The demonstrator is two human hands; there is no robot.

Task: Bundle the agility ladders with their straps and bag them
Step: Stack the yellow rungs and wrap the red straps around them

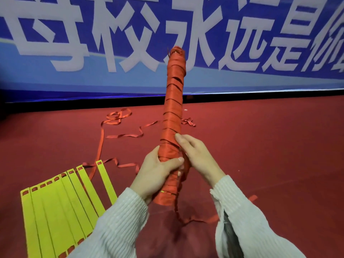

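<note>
A long ladder bundle (173, 107), wound all over in red strap, stands nearly upright in front of me. My left hand (158, 174) grips its lower part, thumb across the front. My right hand (195, 153) holds the bundle's right side a little higher, fingertips pressed on the wraps. A loose red strap end (188, 219) trails from the bundle's base across the floor. A second ladder lies at lower left as a row of yellow rungs (61, 207) side by side, with its red straps (119, 135) snaking away over the floor.
The floor (260, 146) is dark red. A blue banner (111, 43) with large white characters hangs along the back, above a black strip. My white ribbed sleeves fill the lower part of the view.
</note>
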